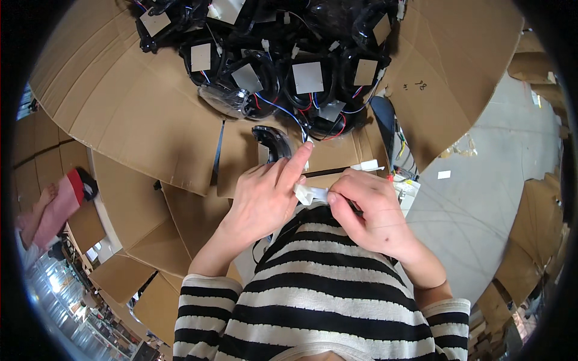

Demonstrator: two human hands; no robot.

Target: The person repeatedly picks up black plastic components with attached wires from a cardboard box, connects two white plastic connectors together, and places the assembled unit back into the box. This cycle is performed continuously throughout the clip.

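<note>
Just in front of my body, a small white plastic piece with a pale, translucent strip bridges my two hands. My right hand pinches the strip between thumb and bent fingers. Against the piece's other end lies my left hand, its thumb and lower fingers mostly hidden. The left index finger points forward, its tip by a small white connector on thin blue, white and red wires. Beyond that hand rests a curved glossy black part on cardboard.
Many black housings with pale square labels and loose wires are heaped inside a large open carton. A thin black rod lies beyond my hands. Folded cartons line the right; a pink-clad person is at far left.
</note>
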